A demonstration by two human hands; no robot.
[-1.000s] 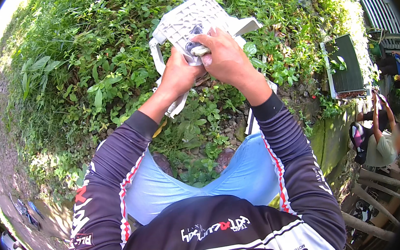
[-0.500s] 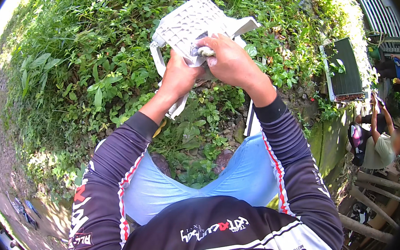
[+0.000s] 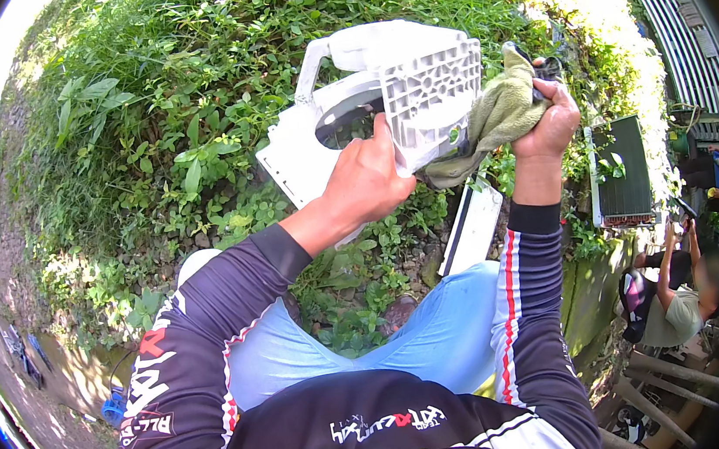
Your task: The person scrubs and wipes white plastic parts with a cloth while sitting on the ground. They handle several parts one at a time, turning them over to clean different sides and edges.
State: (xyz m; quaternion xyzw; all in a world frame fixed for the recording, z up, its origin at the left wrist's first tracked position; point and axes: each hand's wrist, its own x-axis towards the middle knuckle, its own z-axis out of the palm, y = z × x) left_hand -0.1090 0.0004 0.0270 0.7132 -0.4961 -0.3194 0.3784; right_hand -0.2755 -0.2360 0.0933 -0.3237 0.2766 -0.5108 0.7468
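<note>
My left hand (image 3: 366, 178) grips a white plastic housing part (image 3: 390, 98) with a round opening and a ribbed grid face, holding it up over the grass. My right hand (image 3: 548, 120) is closed around an olive-green cloth (image 3: 497, 114) that presses against the part's right edge. Both forearms wear dark long sleeves with red and white stripes. I am crouched, with light blue trousers showing below.
Thick green weeds (image 3: 192, 128) cover the ground ahead. A long white panel (image 3: 472, 226) lies by my right knee. A finned metal coil (image 3: 621, 171) leans at the right, and another person (image 3: 678, 296) crouches beyond it near a corrugated wall (image 3: 691, 41).
The white part has been turned and lifted, so its round opening and side now face me. My right hand moved off its middle to the right edge with the cloth.
</note>
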